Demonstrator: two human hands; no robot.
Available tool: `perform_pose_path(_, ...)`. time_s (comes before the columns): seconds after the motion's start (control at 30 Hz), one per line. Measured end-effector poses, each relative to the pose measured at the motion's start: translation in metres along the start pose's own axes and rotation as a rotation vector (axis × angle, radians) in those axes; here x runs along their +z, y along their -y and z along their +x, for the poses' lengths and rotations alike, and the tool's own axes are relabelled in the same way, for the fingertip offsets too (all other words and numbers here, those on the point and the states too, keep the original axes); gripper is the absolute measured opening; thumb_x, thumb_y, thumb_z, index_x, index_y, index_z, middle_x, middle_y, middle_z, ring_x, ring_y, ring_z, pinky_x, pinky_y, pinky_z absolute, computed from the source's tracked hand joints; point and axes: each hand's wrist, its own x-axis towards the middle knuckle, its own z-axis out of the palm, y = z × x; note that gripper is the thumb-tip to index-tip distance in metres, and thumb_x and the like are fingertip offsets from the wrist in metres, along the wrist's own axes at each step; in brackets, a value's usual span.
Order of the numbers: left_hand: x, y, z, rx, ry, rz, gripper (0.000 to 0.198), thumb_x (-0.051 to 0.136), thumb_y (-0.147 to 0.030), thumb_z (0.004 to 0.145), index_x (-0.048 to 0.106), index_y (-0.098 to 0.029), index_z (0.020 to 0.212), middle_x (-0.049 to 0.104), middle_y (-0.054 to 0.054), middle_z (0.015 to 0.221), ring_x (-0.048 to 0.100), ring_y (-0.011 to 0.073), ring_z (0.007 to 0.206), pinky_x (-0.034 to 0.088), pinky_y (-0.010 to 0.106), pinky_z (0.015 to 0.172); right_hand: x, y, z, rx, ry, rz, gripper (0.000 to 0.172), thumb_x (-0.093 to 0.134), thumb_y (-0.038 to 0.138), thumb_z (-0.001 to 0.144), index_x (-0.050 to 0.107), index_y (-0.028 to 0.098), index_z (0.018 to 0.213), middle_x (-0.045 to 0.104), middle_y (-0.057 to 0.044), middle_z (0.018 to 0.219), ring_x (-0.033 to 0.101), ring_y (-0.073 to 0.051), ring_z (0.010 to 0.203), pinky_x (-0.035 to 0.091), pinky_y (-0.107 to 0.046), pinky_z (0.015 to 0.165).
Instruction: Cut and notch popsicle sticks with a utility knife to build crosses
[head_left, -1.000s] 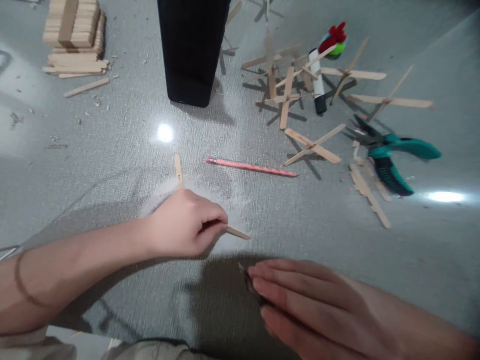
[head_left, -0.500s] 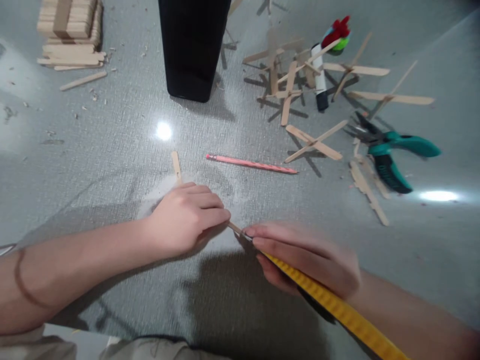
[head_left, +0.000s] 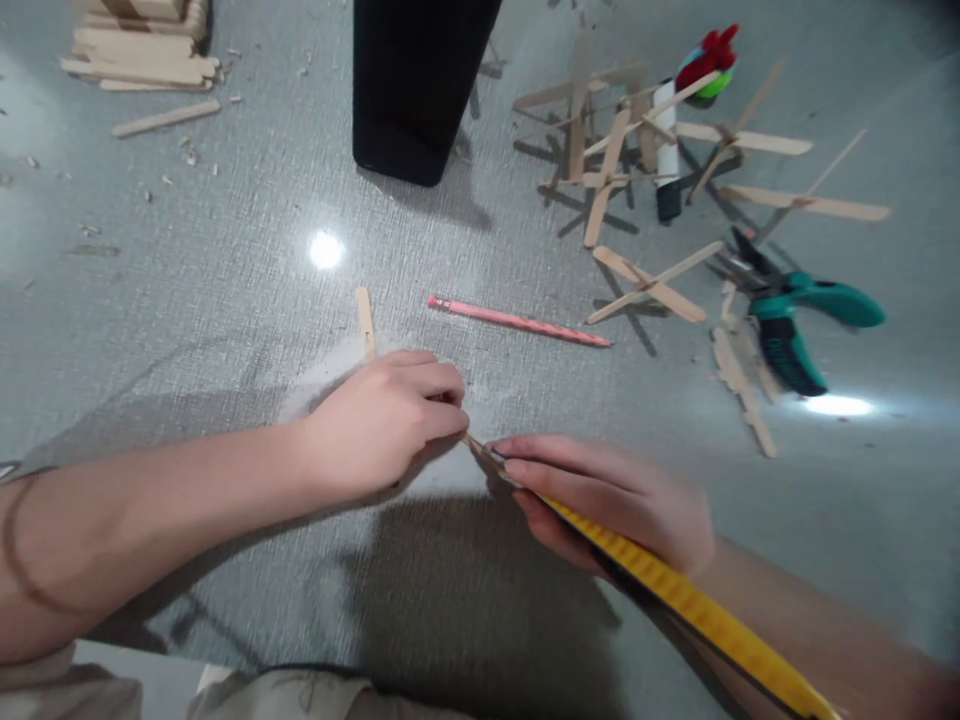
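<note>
My left hand (head_left: 390,425) is closed, pinching a thin wooden craft stick whose short end (head_left: 475,444) pokes out past the fingertips. Most of that stick is hidden by the fingers. My right hand (head_left: 619,500) grips a long yellow utility knife (head_left: 675,590), with its metal tip against or very close to the stick's end; exact contact cannot be made out. Beyond my left knuckles a craft stick (head_left: 365,322) with a small mark lies partly covered by the hand. A pink pencil (head_left: 521,322) rests on the table a little farther off.
A black box-like object (head_left: 420,90) stands at the back. Crossed-stick pieces (head_left: 649,285), a white marker (head_left: 666,150) and teal-handled pliers (head_left: 795,310) lie to the right. Stacked craft sticks (head_left: 139,60) sit at the far left. Broken stick pieces (head_left: 742,390) lie by the pliers.
The view has shifted slightly, so the table things sit a bit farther right. Both hands keep their grips; the left fingers are curled a little more and the knife tip stays by the stick.
</note>
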Motion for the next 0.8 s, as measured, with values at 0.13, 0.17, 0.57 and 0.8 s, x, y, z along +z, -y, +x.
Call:
perform_pose_path(0.13,-0.002,0.000,0.001,0.009,0.037,0.023,0.029,0.049,-0.014,0.098,0.074,-0.016,0.085,0.068,0.007,0.089,0.058,0.0190,0.085,0.046,0.033,0.077,-0.003,0.000,0.004,-0.067,0.055,0.020,0.024,0.056,0.014,0.094,0.062,0.022,0.116,0.078,-0.007,0.100,0.077,-0.017,0.079,0.064,-0.024,0.066)
perform_pose_path(0.17,-0.002,0.000,0.002,0.008,0.042,0.024,0.029,0.049,-0.014,0.099,0.075,-0.015,0.085,0.068,0.007,0.089,0.058,0.0191,0.085,0.046,0.032,0.077,-0.004,-0.001,0.004,-0.070,0.059,0.021,0.024,0.057,0.014,0.094,0.062,0.021,0.116,0.078,-0.008,0.101,0.077,-0.016,0.080,0.064,-0.024,0.067)
perform_pose_path(0.57,-0.002,-0.001,0.004,-0.031,0.106,0.029,0.028,0.050,-0.014,0.099,0.076,-0.016,0.088,0.068,0.007,0.090,0.058,0.0193,0.087,0.047,0.032,0.079,-0.001,0.008,0.007,0.334,0.224,0.449,0.021,0.048,0.018,0.103,0.065,0.024,0.113,0.066,0.005,0.056,0.066,-0.013,0.049,0.059,-0.025,0.054)
perform_pose_path(0.8,-0.004,-0.002,0.006,-0.032,0.098,0.041,0.020,0.056,-0.012,0.094,0.076,-0.016,0.089,0.069,0.006,0.090,0.059,0.0188,0.085,0.047,0.031,0.080,-0.002,0.004,0.009,0.250,0.248,0.440,0.021,0.052,0.017,0.101,0.065,0.024,0.116,0.068,0.004,0.060,0.067,-0.013,0.055,0.058,-0.024,0.060)
